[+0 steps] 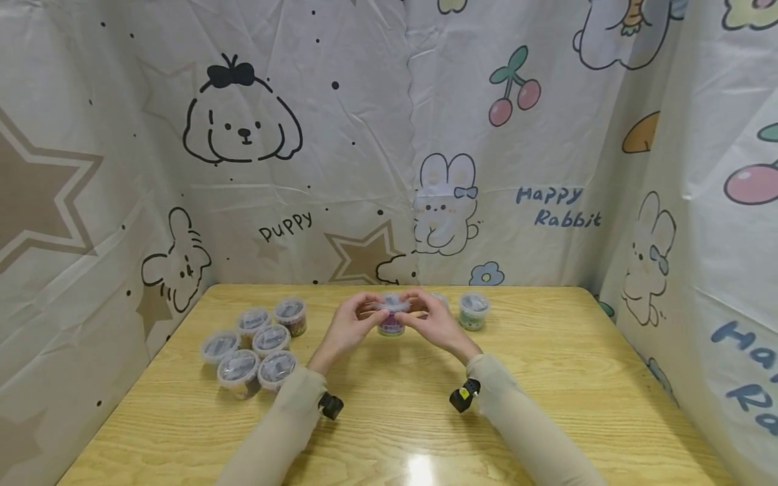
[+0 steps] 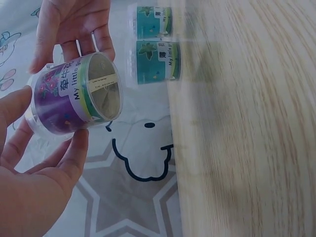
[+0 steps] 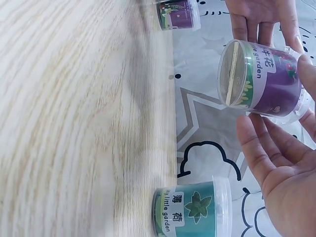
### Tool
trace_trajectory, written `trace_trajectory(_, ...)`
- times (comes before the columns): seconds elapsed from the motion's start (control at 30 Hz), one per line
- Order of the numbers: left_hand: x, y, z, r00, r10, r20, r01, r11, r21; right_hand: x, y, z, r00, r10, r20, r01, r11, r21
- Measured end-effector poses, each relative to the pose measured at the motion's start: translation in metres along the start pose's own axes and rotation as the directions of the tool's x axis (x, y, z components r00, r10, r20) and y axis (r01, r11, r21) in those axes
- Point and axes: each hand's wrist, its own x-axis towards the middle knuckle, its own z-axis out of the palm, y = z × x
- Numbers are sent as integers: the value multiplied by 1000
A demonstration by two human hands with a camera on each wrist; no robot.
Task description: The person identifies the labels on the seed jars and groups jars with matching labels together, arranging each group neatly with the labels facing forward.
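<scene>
Near the back of the table, both hands hold a small clear plastic tub [image 1: 391, 327] with a purple label and a clear lid. My left hand [image 1: 352, 324] grips it at the lid from the left, thumb in front and fingers round behind. From the right, my right hand [image 1: 433, 322] holds the same lid edge with thumb and fingers. The label of the purple tub [image 2: 59, 106] reads "My little garden" beside red flowers. Its underside faces both wrist cameras, off the table, and greyish contents with a pale strip show through.
Several lidded tubs [image 1: 270, 339] stand grouped at the left of the table [image 1: 389, 418]. At the back right is a green-labelled tub [image 1: 473, 312]; another tub [image 2: 152, 22] beside it is partly hidden by my right hand in the head view. A printed curtain [image 1: 365, 135] encloses the table.
</scene>
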Motion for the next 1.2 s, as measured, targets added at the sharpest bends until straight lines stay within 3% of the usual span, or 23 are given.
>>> trace_trajectory(0.5,7,3,9,998,-39,40,35,996,78,-7,4,-16,1000,16,-27,-15,999,33)
trace_trajectory(0.7,10,2,12,996,-33,85,29,999,45,-11,7,-24,999,17,-39,-16,1000,20)
trace_trajectory(1.2,11,2,24,992,-2,125,-3,999,40,-22,7,-43,999,17,27,-19,998,65)
